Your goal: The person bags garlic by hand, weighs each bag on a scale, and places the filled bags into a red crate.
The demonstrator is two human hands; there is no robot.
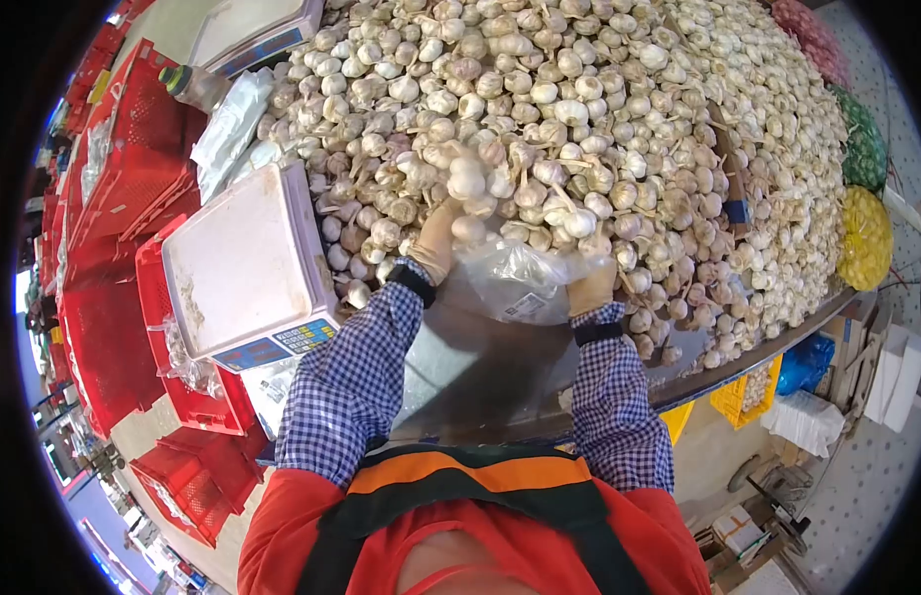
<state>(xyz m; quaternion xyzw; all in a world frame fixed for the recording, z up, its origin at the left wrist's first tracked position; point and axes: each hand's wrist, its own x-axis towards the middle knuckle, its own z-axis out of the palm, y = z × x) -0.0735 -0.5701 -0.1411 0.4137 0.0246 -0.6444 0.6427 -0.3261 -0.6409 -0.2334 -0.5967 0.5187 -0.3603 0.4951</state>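
Note:
A large heap of garlic bulbs (579, 109) covers the table in front of me. My left hand (437, 241), in a pale glove, is at the heap's near edge, closed around garlic bulbs (467, 180) that look blurred. Its fingertips are partly hidden by the bulbs. Between my hands a clear plastic bag (525, 283) with a small printed label lies with its mouth toward the heap. My right hand (591, 288), also gloved, grips the right side of that bag.
A white digital scale (237, 263) stands left of my left arm, with another scale (252, 35) farther back. Red crates (108, 327) are stacked at the left. Filled net sacks (864, 238) stand at the right, and a yellow crate (746, 394) sits below the table edge.

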